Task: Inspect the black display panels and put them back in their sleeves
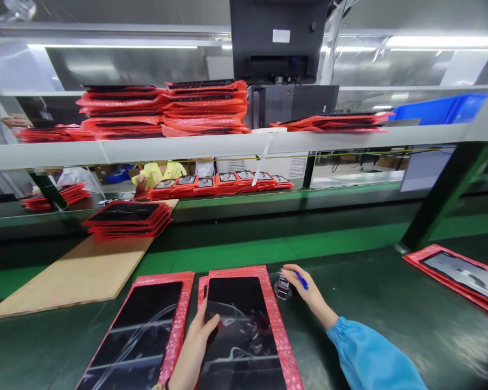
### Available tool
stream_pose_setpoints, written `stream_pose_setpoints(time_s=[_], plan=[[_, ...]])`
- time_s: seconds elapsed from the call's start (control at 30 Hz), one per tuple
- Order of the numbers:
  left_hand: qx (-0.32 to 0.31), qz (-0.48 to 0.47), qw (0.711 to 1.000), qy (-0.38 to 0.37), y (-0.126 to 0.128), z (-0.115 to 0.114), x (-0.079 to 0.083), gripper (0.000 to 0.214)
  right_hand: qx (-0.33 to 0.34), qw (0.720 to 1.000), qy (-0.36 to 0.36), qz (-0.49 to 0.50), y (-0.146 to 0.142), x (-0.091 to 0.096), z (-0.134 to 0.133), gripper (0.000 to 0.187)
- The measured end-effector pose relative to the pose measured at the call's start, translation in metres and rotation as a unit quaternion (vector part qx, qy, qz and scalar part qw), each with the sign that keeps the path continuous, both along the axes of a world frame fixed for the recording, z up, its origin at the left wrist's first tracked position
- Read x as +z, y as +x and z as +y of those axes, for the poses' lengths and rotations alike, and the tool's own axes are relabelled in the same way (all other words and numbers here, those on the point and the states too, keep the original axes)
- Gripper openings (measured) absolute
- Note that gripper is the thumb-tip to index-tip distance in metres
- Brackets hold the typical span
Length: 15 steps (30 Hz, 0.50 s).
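Two dark glossy panels lie side by side on red bubble-wrap sleeves on the green bench in front of me. My left hand (198, 341) rests on the right-hand panel (244, 336), fingers stretched flat on its glass. The left-hand panel (140, 330) is untouched. My right hand (305, 290), in a blue sleeve, is closed round a blue pen (301, 279) and sits just right of that panel's top corner, next to a small clear tape dispenser (283, 287).
A stack of red-wrapped panels (128, 218) sits on a brown board (77, 273) at the left. Another wrapped panel (463, 273) lies at the right edge. Red stacks (205, 108) and a monitor (278, 40) fill the shelf above. A person in yellow (160, 173) works beyond.
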<state>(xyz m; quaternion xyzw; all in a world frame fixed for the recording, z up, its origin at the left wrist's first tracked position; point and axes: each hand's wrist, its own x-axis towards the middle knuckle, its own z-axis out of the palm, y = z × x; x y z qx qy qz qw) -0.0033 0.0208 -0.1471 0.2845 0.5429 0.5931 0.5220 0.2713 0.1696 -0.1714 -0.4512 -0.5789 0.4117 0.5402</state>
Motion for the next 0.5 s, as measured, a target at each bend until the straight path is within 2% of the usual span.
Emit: stream_pose_setpoints(time_s=[0.1,0.17,0.3,0.4,0.5], plan=[[0.004,0.038,0.998,0.053,-0.01,-0.004,0.002,0.051,-0.063,0.997,0.042,-0.001,-0.002,0.004,-0.023,0.035],[-0.001,0.04,0.998,0.049,-0.021,-0.008,0.0,0.053,-0.052,0.997,0.055,-0.014,-0.007,0.005,-0.049,0.032],[-0.006,0.023,0.999,-0.026,-0.037,-0.023,-0.007,0.053,0.057,0.994,0.053,-0.074,-0.023,-0.011,-0.104,0.018],[-0.029,-0.001,0.994,-0.104,-0.04,-0.034,-0.006,0.044,0.019,0.993,0.082,-0.087,-0.039,-0.031,-0.128,0.018],[-0.056,-0.014,0.985,-0.16,-0.039,-0.04,0.004,0.042,-0.011,0.992,0.095,-0.084,-0.048,-0.043,-0.135,0.021]])
